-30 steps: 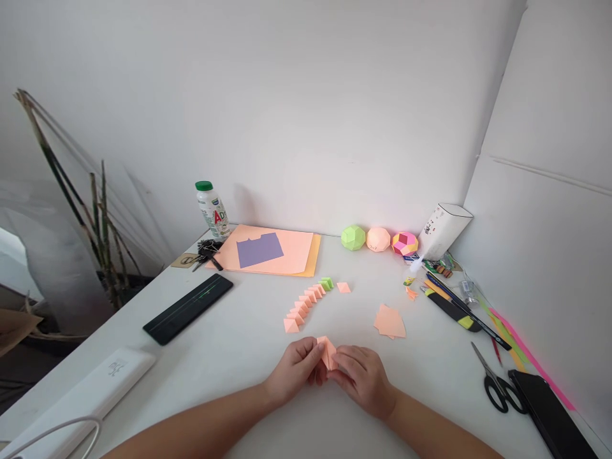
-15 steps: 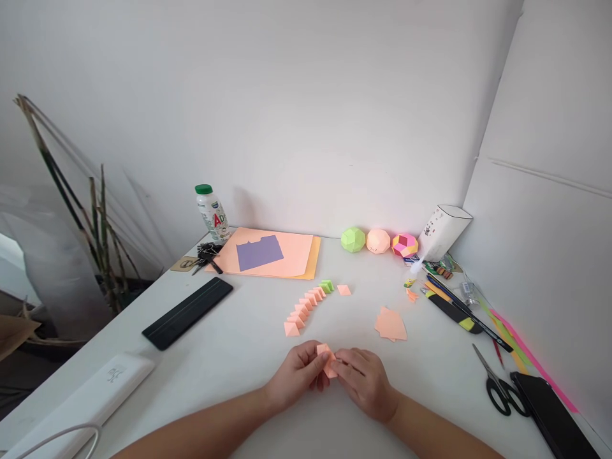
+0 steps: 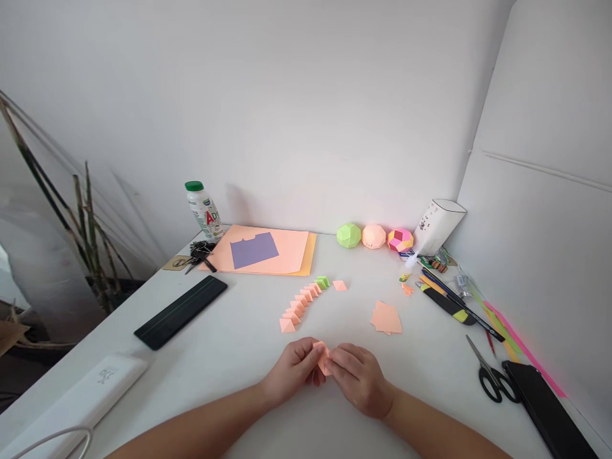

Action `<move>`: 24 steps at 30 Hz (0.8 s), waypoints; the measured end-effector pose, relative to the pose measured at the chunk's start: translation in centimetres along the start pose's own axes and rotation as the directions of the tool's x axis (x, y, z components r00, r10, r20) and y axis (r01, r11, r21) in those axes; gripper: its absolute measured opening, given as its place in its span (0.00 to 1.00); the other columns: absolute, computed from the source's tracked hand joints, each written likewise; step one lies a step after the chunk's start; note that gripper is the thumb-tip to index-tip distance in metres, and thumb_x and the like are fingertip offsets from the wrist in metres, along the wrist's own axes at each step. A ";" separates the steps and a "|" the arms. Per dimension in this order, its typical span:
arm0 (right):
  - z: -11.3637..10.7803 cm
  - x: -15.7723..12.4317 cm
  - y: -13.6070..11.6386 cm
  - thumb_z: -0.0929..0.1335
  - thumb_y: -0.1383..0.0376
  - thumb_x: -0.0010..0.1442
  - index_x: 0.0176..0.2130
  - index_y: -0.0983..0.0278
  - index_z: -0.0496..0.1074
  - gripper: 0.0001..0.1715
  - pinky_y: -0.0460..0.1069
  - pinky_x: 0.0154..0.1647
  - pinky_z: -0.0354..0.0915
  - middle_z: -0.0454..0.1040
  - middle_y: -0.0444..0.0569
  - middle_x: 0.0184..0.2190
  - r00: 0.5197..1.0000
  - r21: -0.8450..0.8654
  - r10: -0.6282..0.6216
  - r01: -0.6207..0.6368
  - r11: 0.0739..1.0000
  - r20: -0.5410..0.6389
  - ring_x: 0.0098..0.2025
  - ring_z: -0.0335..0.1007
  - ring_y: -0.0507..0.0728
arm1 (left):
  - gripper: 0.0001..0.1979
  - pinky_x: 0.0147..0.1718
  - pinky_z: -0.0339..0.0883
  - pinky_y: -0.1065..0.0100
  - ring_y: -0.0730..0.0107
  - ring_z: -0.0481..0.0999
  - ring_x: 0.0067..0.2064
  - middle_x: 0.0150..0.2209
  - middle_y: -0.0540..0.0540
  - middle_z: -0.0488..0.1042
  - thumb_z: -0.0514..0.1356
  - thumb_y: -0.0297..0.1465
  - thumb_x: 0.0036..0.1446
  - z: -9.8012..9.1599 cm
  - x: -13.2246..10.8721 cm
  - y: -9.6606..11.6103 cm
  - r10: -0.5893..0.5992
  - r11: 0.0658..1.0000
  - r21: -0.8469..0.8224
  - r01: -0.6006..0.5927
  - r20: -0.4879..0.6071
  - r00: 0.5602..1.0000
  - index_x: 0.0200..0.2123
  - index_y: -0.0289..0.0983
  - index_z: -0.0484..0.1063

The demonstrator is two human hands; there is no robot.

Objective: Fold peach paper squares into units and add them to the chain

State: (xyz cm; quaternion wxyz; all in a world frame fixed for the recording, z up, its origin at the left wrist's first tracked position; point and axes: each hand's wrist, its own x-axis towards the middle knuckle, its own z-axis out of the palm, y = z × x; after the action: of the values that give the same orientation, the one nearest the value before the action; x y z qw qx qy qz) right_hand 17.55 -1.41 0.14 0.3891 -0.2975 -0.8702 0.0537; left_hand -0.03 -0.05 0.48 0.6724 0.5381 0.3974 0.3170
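In the head view I see the left hand [image 3: 295, 370] pinching a small folded peach paper piece [image 3: 322, 358] between thumb and fingers, the right hand's [image 3: 362, 379] fingertips closed on its right side, over the near part of the white counter [image 3: 229, 357]. (Those fingers hide most of the folds from me.) Beyond, a curved row of folded peach and green paper pieces [image 3: 301, 301] has a broad stretch of counter between it and a flat black rectangular board [image 3: 182, 312]. The loose stack of flat peach paper [image 3: 387, 318] has room all round. Black-handled metal scissors [image 3: 488, 370] crowd a flat black device [image 3: 549, 408] at right; a white power bank [image 3: 79, 398] sits near the left edge.
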 end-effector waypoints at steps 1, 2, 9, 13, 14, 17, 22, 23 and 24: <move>0.0 0.0 0.0 0.59 0.74 0.63 0.35 0.65 0.69 0.12 0.47 0.25 0.65 0.70 0.47 0.25 1.000 -0.004 0.003 -0.003 1.000 0.009 0.26 0.64 0.52 | 0.22 0.22 0.59 0.72 0.73 0.68 0.22 0.19 0.50 0.70 0.51 0.48 0.57 0.0 0.0 0.0 -0.001 1.000 0.006 0.001 0.003 1.000 0.24 0.35 0.65; 0.0 0.0 0.0 0.59 0.74 0.63 0.36 0.65 0.69 0.12 0.47 0.25 0.65 0.70 0.47 0.25 1.000 -0.013 -0.004 0.004 1.000 0.014 0.26 0.64 0.52 | 0.22 0.23 0.60 0.72 0.73 0.68 0.22 0.19 0.50 0.70 0.51 0.48 0.57 0.0 0.0 0.0 -0.001 1.000 0.011 0.001 0.009 1.000 0.24 0.35 0.65; 0.1 -0.3 0.1 0.60 0.74 0.62 0.38 0.65 0.70 0.12 0.48 0.24 0.64 0.71 0.47 0.25 0.995 -0.085 -0.091 0.095 0.992 0.046 0.27 0.65 0.53 | 0.22 0.24 0.62 0.72 0.73 0.68 0.22 0.19 0.50 0.69 0.51 0.47 0.58 0.1 -0.1 -0.3 0.029 0.999 0.027 -0.030 0.037 0.999 0.24 0.35 0.67; 0.1 -0.4 0.2 0.61 0.76 0.60 0.39 0.65 0.70 0.12 0.48 0.22 0.64 0.70 0.48 0.24 0.990 -0.102 -0.124 0.130 0.986 0.066 0.26 0.64 0.54 | 0.20 0.24 0.62 0.72 0.73 0.68 0.23 0.21 0.50 0.69 0.52 0.46 0.58 0.1 -0.1 -0.5 0.047 0.999 0.013 -0.048 0.044 0.998 0.25 0.35 0.67; 0.0 -0.4 0.3 0.61 0.76 0.60 0.40 0.65 0.70 0.13 0.48 0.23 0.64 0.70 0.48 0.24 0.990 -0.087 -0.125 0.131 0.988 0.070 0.26 0.64 0.54 | 0.20 0.24 0.62 0.72 0.73 0.68 0.24 0.22 0.50 0.70 0.53 0.46 0.57 0.1 0.0 -0.4 0.050 0.999 0.007 -0.050 0.045 0.998 0.25 0.35 0.67; -0.1 -0.2 0.3 0.60 0.75 0.60 0.40 0.66 0.70 0.13 0.48 0.26 0.66 0.70 0.50 0.27 0.994 0.027 -0.080 0.078 0.997 0.079 0.28 0.64 0.54 | 0.18 0.26 0.62 0.71 0.72 0.69 0.25 0.23 0.50 0.70 0.53 0.45 0.57 0.2 -0.1 -0.2 0.047 0.999 -0.010 -0.046 0.043 0.998 0.27 0.35 0.67; -0.1 0.2 0.5 0.61 0.70 0.60 0.33 0.64 0.72 0.12 0.47 0.25 0.66 0.69 0.49 0.25 0.985 0.283 0.172 -0.169 0.944 0.015 0.25 0.65 0.52 | 0.18 0.26 0.61 0.70 0.71 0.67 0.26 0.24 0.49 0.71 0.52 0.44 0.58 0.1 -0.3 0.3 0.019 1.000 0.000 -0.019 0.051 0.999 0.28 0.36 0.70; -0.1 0.3 0.5 0.61 0.69 0.60 0.31 0.64 0.73 0.12 0.46 0.24 0.65 0.69 0.48 0.24 0.975 0.325 0.221 -0.214 0.921 0.016 0.24 0.65 0.52 | 0.18 0.26 0.60 0.70 0.71 0.67 0.26 0.24 0.49 0.71 0.52 0.43 0.59 0.1 -0.3 0.4 0.017 1.000 0.005 -0.017 0.054 0.998 0.28 0.36 0.70; -0.1 0.4 0.5 0.62 0.69 0.59 0.30 0.65 0.73 0.12 0.46 0.23 0.65 0.69 0.48 0.24 0.965 0.359 0.262 -0.253 0.898 0.027 0.24 0.65 0.52 | 0.18 0.26 0.60 0.70 0.71 0.67 0.26 0.24 0.49 0.71 0.52 0.43 0.59 0.1 -0.3 0.4 0.014 1.000 0.012 -0.015 0.059 0.998 0.29 0.36 0.70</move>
State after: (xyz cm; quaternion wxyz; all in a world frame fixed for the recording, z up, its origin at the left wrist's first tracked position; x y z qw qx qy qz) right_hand 17.68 -0.78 0.25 0.4360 -0.3344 -0.7943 0.2594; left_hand -0.08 -0.29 0.96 0.6780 0.5543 0.3755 0.3032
